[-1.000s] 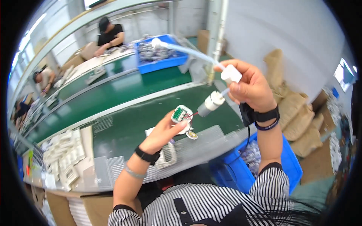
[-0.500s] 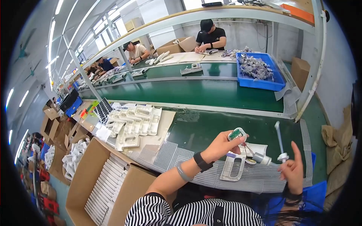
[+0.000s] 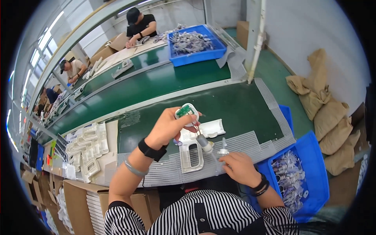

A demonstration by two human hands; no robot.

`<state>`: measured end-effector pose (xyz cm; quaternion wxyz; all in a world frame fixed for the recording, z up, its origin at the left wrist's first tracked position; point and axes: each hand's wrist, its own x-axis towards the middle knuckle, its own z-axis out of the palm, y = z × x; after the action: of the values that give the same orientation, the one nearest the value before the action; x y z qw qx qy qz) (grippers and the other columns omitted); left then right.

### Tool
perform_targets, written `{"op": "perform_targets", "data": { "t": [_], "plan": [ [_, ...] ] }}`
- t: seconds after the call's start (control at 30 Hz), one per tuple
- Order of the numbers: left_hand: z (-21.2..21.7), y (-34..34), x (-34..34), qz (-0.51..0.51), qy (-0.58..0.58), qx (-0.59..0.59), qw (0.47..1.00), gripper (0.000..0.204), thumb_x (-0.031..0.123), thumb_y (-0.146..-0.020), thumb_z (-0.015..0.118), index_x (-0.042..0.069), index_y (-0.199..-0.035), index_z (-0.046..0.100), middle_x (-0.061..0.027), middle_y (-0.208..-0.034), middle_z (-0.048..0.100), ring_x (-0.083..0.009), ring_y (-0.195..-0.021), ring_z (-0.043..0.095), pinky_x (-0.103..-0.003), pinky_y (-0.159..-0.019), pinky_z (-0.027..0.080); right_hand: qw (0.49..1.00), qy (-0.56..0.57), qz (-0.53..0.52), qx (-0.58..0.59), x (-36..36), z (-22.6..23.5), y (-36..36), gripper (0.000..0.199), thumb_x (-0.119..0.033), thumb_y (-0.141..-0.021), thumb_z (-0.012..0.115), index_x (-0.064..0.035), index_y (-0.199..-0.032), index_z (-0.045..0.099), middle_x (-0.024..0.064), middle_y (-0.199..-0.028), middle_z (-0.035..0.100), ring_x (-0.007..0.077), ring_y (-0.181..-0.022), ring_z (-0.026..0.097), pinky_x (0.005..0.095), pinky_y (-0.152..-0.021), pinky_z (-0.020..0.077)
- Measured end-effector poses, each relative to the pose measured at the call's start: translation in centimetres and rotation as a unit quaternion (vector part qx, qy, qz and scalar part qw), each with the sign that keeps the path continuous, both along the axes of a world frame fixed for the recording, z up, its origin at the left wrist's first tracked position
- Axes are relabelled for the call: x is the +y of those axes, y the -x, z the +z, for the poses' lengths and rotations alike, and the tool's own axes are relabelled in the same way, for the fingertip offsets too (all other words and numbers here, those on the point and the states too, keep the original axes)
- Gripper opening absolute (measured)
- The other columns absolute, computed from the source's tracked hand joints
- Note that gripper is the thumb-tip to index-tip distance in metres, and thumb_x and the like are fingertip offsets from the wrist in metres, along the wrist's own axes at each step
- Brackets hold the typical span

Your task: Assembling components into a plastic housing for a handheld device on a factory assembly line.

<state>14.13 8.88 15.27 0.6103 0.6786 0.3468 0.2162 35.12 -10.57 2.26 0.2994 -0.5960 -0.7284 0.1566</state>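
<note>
My left hand [image 3: 169, 126] is closed around a white rounded casing with a green circuit board [image 3: 185, 111] in it, thumb on the board's edge. Wires hang from the board to a grey and white cylinder, which looks like a small motor [image 3: 203, 143]. At the cylinder's lower right, my right hand [image 3: 239, 167] pinches a white rod with a round collar [image 3: 223, 151]; its fingertips are partly hidden. Below the cylinder, a white plastic shell with a long oval opening [image 3: 192, 157] lies on the ribbed mat. A curved white shell [image 3: 214, 128] rests behind it.
A blue bin of small white and purple parts [image 3: 290, 176] stands by my right arm. White shells [image 3: 88, 147] are stacked at left, above an open cardboard box [image 3: 78, 192]. Beyond the conveyor edge sit a loaded blue crate [image 3: 196, 58] and a person working [image 3: 143, 29].
The view has swung to the right, bringing the blue bin in. My right hand has come down and closer to the cylinder, its raised forefinger now bent. My left hand still holds the casing.
</note>
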Motion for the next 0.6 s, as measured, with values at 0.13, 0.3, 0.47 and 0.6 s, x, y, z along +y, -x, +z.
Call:
{"op": "perform_targets", "data": {
  "t": [0.13, 0.3, 0.47, 0.6],
  "plan": [
    [0.6, -0.9, 0.0, -0.004, 0.005, 0.01, 1.0, 0.032, 0.024, -0.098, 0.066, -0.002, -0.117, 0.071, -0.0094, -0.097, 0.077, -0.0082, -0.076, 0.073, -0.02, -0.041, 0.044, 0.995, -0.053, -0.029, -0.085, 1.1, 0.9, 1.1, 0.023, -0.019, -0.079, 0.076, -0.0128, -0.1, 0.071, 0.0068, -0.112, 0.064, 0.027, -0.113, 0.059, 0.047, -0.094, 0.0435],
    [1.2, -1.5, 0.0, 0.014, -0.007, 0.02, 1.0, 0.033, 0.023, -0.098, 0.065, -0.002, -0.12, 0.069, -0.01, -0.1, 0.076, -0.0107, -0.075, 0.074, -0.019, -0.043, 0.044, 0.968, -0.181, 0.063, -0.164, 2.6, 0.0, 1.0, 0.022, -0.022, -0.079, 0.077, -0.0099, -0.094, 0.066, 0.0083, -0.108, 0.066, 0.0275, -0.117, 0.058, 0.0536, -0.11, 0.0344],
    [1.8, -2.8, -0.2, -0.02, -0.051, -0.068, 0.996, 0.034, 0.024, -0.099, 0.064, -0.002, -0.121, 0.067, -0.0122, -0.101, 0.074, -0.0131, -0.069, 0.071, -0.023, -0.057, 0.052, 0.99, 0.037, 0.077, 0.116, 0.8, 0.9, 0.7, 0.025, -0.017, -0.092, 0.072, -0.0038, -0.108, 0.058, 0.0092, -0.087, 0.065, 0.0271, -0.079, 0.067, 0.0421, -0.081, 0.0524],
    [3.8, -5.1, -2.4, -0.09, -0.079, -0.081, 0.989, 0.028, 0.018, -0.097, 0.068, -0.003, -0.115, 0.068, -0.0082, -0.092, 0.073, -0.0092, -0.064, 0.066, -0.024, -0.058, 0.054, 0.885, 0.153, 0.109, 0.426, 1.9, -0.2, 1.1, 0.039, -0.009, -0.099, 0.064, -0.0008, -0.131, 0.043, 0.0082, -0.087, 0.064, 0.0181, -0.076, 0.068, 0.0296, -0.07, 0.0521]
  ]
}}
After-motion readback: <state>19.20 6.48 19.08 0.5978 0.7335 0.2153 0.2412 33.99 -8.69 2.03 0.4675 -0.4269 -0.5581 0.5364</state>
